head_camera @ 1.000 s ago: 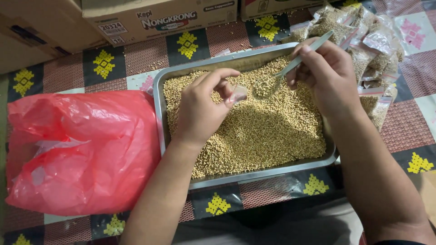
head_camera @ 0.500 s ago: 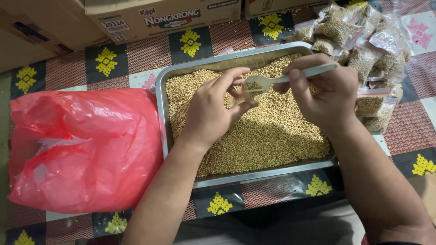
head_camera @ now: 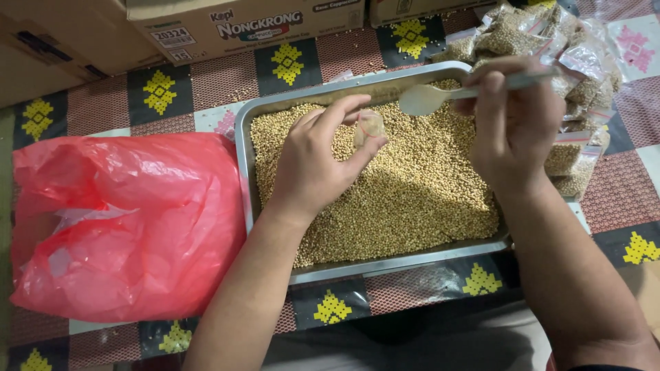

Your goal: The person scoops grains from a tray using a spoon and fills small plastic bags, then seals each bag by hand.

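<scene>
Spoon (head_camera: 430,98) lifted clear; pouch (head_camera: 369,126) between hands.

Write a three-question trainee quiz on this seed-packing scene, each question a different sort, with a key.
1. True or false: the right hand holds a spoon.
2. The left hand pinches a: A) small clear bag B) lid C) knife
3. Fill in: left of the metal tray lies a ___ plastic bag.

Key: 1 true; 2 A; 3 red.
</scene>
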